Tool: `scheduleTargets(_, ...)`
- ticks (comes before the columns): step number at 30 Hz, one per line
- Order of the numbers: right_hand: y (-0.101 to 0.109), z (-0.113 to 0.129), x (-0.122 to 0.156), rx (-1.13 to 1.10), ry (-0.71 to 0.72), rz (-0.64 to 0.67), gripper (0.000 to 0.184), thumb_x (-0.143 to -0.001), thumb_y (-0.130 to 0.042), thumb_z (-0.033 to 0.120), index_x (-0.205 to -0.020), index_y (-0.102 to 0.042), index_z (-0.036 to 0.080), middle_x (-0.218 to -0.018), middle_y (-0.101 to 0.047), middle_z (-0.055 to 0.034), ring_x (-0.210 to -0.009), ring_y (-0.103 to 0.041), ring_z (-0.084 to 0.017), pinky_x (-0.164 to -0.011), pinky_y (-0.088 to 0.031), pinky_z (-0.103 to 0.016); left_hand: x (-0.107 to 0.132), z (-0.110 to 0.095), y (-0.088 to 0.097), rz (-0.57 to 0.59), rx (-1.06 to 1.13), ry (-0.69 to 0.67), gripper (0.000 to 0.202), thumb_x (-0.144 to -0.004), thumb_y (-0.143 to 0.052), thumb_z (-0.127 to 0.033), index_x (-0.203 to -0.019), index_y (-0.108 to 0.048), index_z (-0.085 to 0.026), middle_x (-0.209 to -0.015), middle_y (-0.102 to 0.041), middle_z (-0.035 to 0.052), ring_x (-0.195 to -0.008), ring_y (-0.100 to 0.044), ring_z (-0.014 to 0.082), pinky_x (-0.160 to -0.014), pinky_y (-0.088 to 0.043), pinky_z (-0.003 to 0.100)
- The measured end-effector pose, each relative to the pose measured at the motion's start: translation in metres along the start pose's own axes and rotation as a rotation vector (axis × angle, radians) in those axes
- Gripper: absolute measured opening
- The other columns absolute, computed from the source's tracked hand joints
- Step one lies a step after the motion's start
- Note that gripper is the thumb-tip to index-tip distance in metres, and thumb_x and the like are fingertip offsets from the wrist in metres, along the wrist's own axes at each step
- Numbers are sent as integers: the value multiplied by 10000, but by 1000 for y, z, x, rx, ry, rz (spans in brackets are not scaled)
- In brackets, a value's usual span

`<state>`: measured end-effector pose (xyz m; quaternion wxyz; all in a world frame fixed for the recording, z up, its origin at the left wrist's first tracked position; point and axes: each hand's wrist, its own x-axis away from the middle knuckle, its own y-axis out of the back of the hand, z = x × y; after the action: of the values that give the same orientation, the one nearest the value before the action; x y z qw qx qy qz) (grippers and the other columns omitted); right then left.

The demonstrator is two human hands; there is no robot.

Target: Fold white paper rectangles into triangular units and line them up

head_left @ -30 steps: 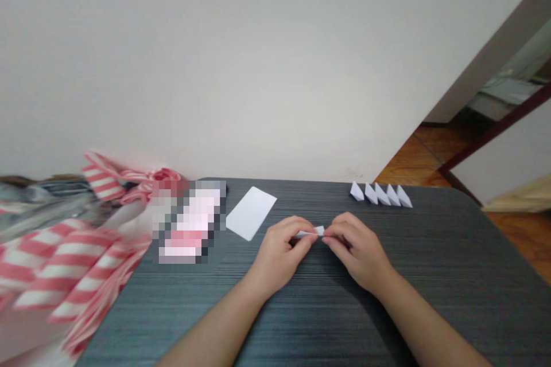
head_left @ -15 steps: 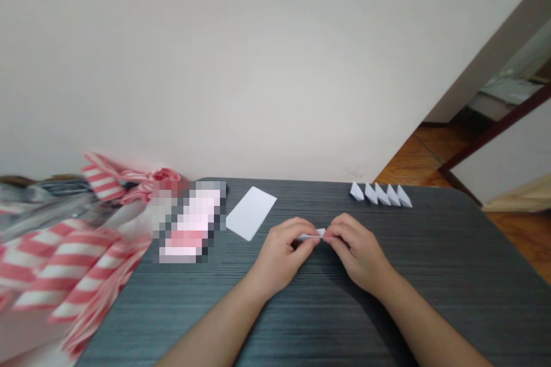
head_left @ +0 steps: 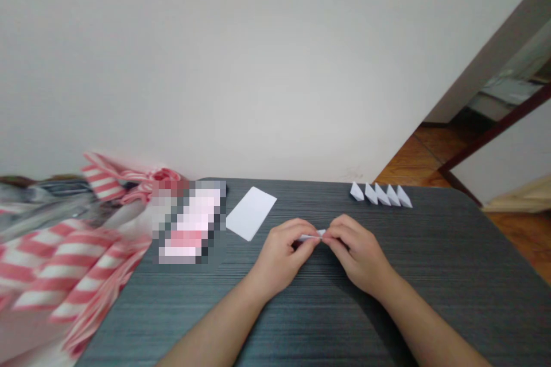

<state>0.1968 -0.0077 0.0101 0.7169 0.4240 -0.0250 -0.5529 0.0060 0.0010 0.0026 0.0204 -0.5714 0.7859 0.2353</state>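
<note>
Between my two hands, a small folded piece of white paper [head_left: 309, 237] is pinched just above the table. My left hand [head_left: 286, 255] grips its left part between thumb and fingers, which hide most of it. My right hand [head_left: 355, 252] pinches the right end, its fingertips close to the left ones. Farther back on the right stands a row of several small folded paper pieces [head_left: 381, 194], white and pointed. White paper sheets [head_left: 252, 213] lie flat to the left of my hands, perhaps a stack; I cannot tell how many.
The dark wood-grain table [head_left: 430, 252] meets a pale wall [head_left: 275, 69] at the back. A blurred-out pinkish object [head_left: 191, 221] lies at its left side. Red-and-white striped cloth [head_left: 73, 269] is heaped beyond the left edge. At the right is a wooden floor [head_left: 408, 152].
Almost nothing differs. Both hands keep their pinch on the folded paper, with only a very slight shift of the fingers.
</note>
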Motion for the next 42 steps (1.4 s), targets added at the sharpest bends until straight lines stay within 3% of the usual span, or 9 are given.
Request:
scheduleTargets(5, -1, -1, 0, -6, -25, -15, 105, -918, -560, 121, -885, -619, 201, -864, -586, -38, -800, -588, -161, -720, -468, -260, -1, 0, 0, -30, 13, 4, 120, -882, -606, -174, -837, -717, -179, -914, -710, 50, -859, -655, 158, -785, -505, 261)
scheduleTargets(10, -5, -6, 4, -43, -164, -39, 126, -849, -658, 171, -941, -578, 197, -820, -549, -3, -582, -494, -110, -562, -421, -236, -1, -1, 1, -47, 48, 33, 130, -878, -604, -169, -807, -711, -178, -907, -710, 53, -852, -659, 162, -771, -511, 261)
scheduleTargets(13, -4, -5, 3, -74, -203, 17, 49, -862, -636, 178, -854, -590, 193, -770, -555, 2, -605, -510, -120, -568, -407, -235, -1, -1, 0, -33, 66, 39, 131, -875, -601, -166, -804, -710, -177, -897, -709, 51, -842, -659, 161, -760, -511, 257)
scheduleTargets(15, -3, -3, 2, -86, -219, 39, 92, -877, -613, 182, -789, -591, 191, -737, -562, 0, -637, -531, -133, -586, -406, -240, -1, 0, 0, -19, 71, 38, 134, -875, -596, -168, -802, -708, -177, -892, -708, 50, -841, -658, 162, -765, -509, 259)
scheduleTargets(23, -2, 1, -2, -117, -208, 39, 197, -887, -583, 173, -696, -541, 190, -699, -552, 3, -637, -516, -136, -591, -394, -245, -1, -2, 0, 24, 56, 68, 141, -886, -574, -186, -814, -695, -179, -884, -704, 44, -847, -648, 166, -778, -494, 261)
scheduleTargets(33, -3, 1, -2, -124, -201, 52, 217, -891, -567, 158, -687, -504, 194, -701, -530, 12, -634, -499, -130, -591, -376, -238, 4, 7, -4, -1, 57, 246, 112, -864, -609, -270, -941, -622, -190, -750, -656, -6, -670, -602, 139, -606, -455, 224)
scheduleTargets(42, -2, 1, -2, -148, -185, 29, 159, -903, -571, 185, -746, -592, 192, -745, -595, -14, -673, -558, -146, -628, -427, -252, 3, 7, -4, -4, 86, 264, 205, -841, -626, -278, -1028, -616, -194, -733, -635, -21, -622, -569, 126, -570, -426, 213)
